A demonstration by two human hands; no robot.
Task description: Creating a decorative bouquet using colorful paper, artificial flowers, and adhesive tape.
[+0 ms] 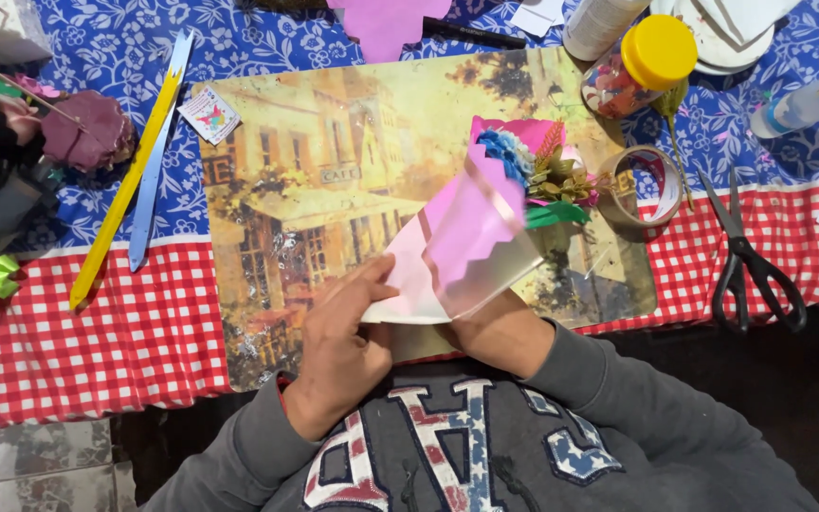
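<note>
Head view shows a small paper bouquet (485, 228) in a pink and clear wrap, lying over the picture mat (315, 171) on the counter (97, 332), just in front of the person. The left hand (343, 346) has its fingers curled on the wrap's near edge, and the right hand (500, 332) is mostly under the wrap, so it seems to hold it from below, but I cannot tell for sure. Black scissors (746, 261) and a tape roll (646, 185) lie to the right, a jar with a yellow lid (642, 66) behind, and yellow and blue paper strips (139, 161) to the left.
</note>
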